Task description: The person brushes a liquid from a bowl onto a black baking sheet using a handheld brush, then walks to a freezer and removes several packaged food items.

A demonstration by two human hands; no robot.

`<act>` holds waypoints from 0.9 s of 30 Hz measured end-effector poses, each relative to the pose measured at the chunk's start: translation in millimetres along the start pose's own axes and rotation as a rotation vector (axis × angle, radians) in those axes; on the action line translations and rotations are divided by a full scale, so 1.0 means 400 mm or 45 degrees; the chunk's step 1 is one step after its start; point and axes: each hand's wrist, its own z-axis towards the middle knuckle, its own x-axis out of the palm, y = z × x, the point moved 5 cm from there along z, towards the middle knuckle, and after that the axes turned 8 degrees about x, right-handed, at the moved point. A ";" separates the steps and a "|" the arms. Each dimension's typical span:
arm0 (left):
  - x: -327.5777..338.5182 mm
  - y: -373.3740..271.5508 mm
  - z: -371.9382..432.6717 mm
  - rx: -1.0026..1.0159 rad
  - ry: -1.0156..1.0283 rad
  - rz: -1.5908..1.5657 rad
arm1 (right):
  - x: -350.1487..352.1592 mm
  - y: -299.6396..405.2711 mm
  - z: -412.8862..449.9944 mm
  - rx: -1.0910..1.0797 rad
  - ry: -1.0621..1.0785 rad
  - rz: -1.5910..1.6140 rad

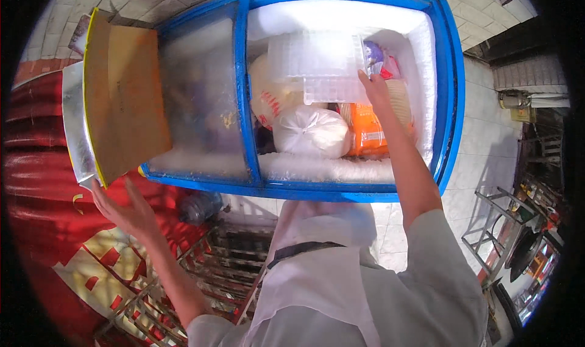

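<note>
A chest freezer with a blue frame (361, 196) stands before me, its right half uncovered and frost thick on its inner walls. My right hand (377, 89) reaches inside, fingers at the right edge of a clear plastic tray (315, 54); whether they grip it I cannot tell. Another translucent tray (336, 90) lies partly under it. Below are a knotted white plastic bag (311, 132), an orange packet (368, 130) and a larger bag with red print (267, 98). My left hand (123, 205), fingers spread, is by the lower corner of a cardboard box (132, 95) at the freezer's left end.
A frosted glass lid (201, 105) covers the freezer's left half. Red fabric (36, 150) hangs at the left, near a large water bottle (200, 207). A metal rack (228, 264) stands at lower left, a metal frame (496, 232) at right on the tiled floor (484, 150).
</note>
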 end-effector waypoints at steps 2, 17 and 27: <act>-0.006 -0.081 -0.061 -0.085 0.098 -0.268 | 0.010 -0.005 0.048 0.044 0.023 0.024; 0.130 -0.522 -0.416 -0.255 0.997 -1.296 | 0.029 0.062 -0.008 0.169 -0.032 -0.206; 0.170 -0.568 -0.450 -0.410 1.103 -1.384 | 0.020 0.063 -0.049 0.065 -0.211 0.010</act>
